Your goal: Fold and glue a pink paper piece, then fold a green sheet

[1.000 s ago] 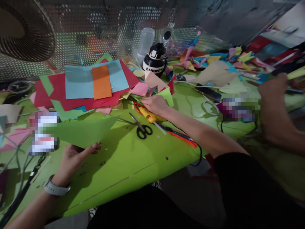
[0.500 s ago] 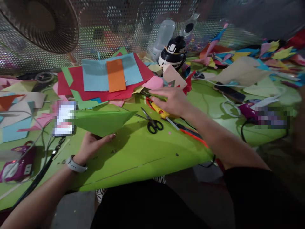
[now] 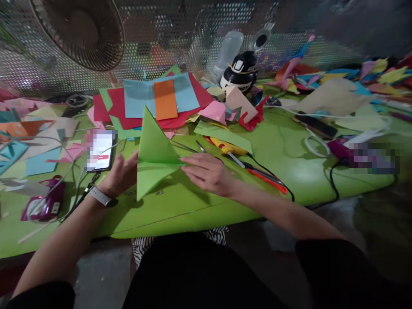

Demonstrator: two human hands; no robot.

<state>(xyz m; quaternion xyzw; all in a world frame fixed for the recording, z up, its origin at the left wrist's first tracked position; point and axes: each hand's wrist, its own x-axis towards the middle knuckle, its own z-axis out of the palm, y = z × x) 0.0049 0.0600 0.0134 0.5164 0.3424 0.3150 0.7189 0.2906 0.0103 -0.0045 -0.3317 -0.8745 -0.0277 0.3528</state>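
Observation:
A folded green paper [image 3: 154,156] stands upright over the table, its wide edge at the left and its point at the right. My right hand [image 3: 207,174] pinches that point between thumb and fingers. Behind the paper's left edge is my left hand [image 3: 120,176], thumb raised; its fingertips are hidden by the paper, so its grip cannot be made out. Just beyond my right hand lie a yellow glue gun [image 3: 230,147], a red-and-black tool [image 3: 267,178] and a light green paper strip [image 3: 225,135]. Scissors are mostly covered by my right hand.
Red sheets [image 3: 111,105] with a blue sheet [image 3: 138,101] and an orange piece [image 3: 165,99] lie at the back. A phone [image 3: 101,150] and purple device [image 3: 48,199] are left. A fan [image 3: 80,34], black-and-white jug [image 3: 240,73] and cables stand or lie around.
My right hand has come back from the far tools to the green paper's point. The paper has turned upright and spread. A light green strip now lies behind the glue gun.

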